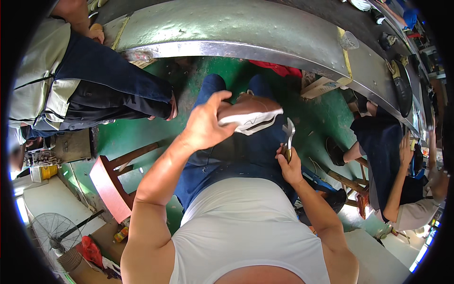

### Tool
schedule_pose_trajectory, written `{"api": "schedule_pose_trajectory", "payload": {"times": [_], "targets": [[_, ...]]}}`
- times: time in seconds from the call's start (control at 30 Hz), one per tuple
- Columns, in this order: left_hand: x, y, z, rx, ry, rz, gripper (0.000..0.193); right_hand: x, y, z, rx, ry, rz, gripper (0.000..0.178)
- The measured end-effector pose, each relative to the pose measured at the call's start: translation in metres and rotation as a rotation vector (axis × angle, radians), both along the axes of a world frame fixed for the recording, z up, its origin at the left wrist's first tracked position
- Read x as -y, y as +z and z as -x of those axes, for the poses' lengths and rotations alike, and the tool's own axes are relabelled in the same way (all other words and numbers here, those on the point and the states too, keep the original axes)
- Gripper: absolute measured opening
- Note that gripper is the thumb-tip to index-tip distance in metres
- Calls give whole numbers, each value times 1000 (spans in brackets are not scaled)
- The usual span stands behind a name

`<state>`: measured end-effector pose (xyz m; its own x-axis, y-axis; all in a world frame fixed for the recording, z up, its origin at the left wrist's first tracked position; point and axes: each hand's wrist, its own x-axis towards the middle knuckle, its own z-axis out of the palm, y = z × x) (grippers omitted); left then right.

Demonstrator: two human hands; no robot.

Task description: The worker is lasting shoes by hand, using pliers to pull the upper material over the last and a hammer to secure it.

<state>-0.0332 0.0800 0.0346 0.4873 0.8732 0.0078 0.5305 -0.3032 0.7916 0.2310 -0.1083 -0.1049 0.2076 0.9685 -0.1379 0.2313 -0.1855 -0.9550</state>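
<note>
My left hand (203,125) is closed around the heel end of a brown shoe upper (243,108) on a last, held above my knees. Its white underside with a dark strip is tilted toward me, and the toe points right. Just right of and below the toe, my right hand (290,168) grips a pair of metal pincers (290,135) by the handle. The curved jaws point up toward the shoe without visibly touching it. My lap in blue trousers (227,156) lies beneath both hands.
A long metal-topped bench (227,28) runs across in front, with a clear plastic cup (349,40) on it. A wooden stool (111,184) stands left. A co-worker's legs (113,90) are at left; another person (392,161) sits at right. A fan (56,241) is lower left.
</note>
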Motion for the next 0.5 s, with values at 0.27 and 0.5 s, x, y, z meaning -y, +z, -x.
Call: {"api": "schedule_pose_trajectory", "payload": {"times": [0.27,0.5], "targets": [[-53,-32,-77,254,133,276,39,-20,24,-14,44,62,132,26],[4,-154,-59,521,469,1275,56,-61,77,-27,314,574,282,35]]}}
